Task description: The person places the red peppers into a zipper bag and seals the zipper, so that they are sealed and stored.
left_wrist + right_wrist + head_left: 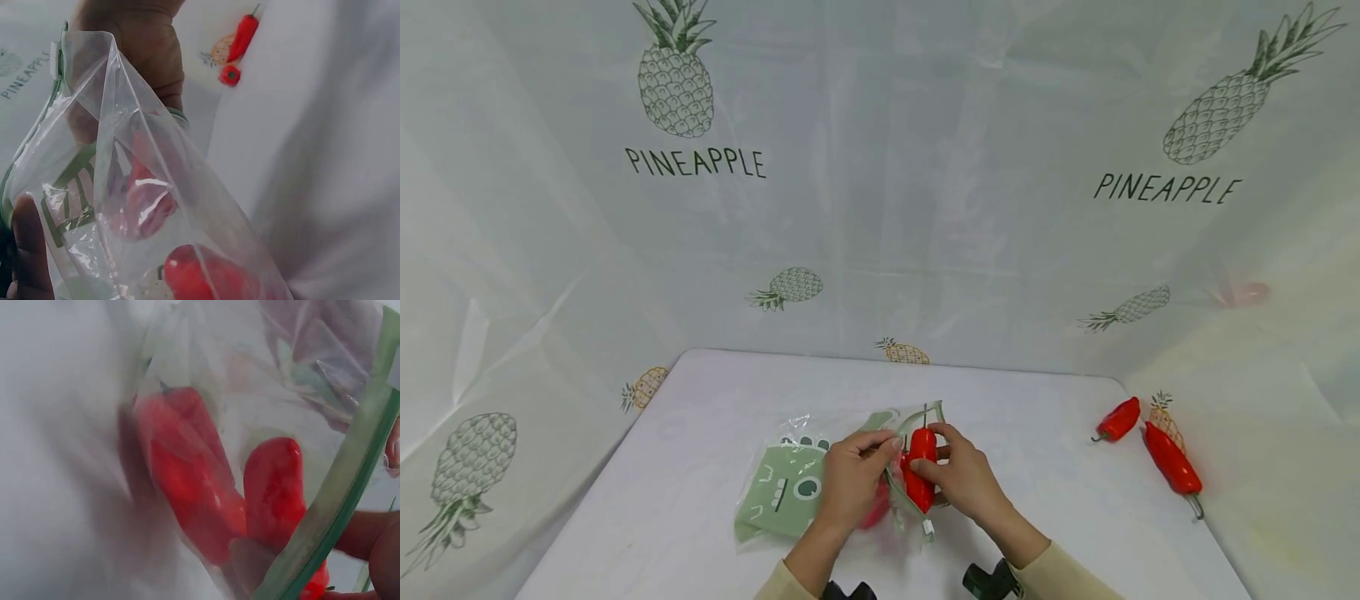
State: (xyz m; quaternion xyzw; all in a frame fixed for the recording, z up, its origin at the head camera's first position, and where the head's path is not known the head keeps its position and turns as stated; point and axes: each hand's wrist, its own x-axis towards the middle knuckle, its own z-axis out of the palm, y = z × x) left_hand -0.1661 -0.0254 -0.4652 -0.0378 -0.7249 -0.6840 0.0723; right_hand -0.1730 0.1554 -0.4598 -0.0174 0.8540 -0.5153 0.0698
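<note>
A clear plastic zip bag (786,492) with a green one-eyed face printed on it lies at the middle of the table, its green-edged mouth spread toward the right. My left hand (852,485) pinches the near-left side of that mouth. Between the thumb and fingers of my right hand (968,477), a red chili pepper (922,450) is held at the opening, stem up. Through the plastic in the right wrist view, its lower end (275,487) shows beside more red peppers (187,475) inside the bag. Part of the left hand is hidden behind plastic in the left wrist view.
Two more red peppers, a short one (1118,419) and a longer one (1172,461), lie at the table's right edge. A white sheet (917,192) printed with pineapples hangs around the white table (1037,442). A blurred red shape (1243,293) shows at the right of the sheet.
</note>
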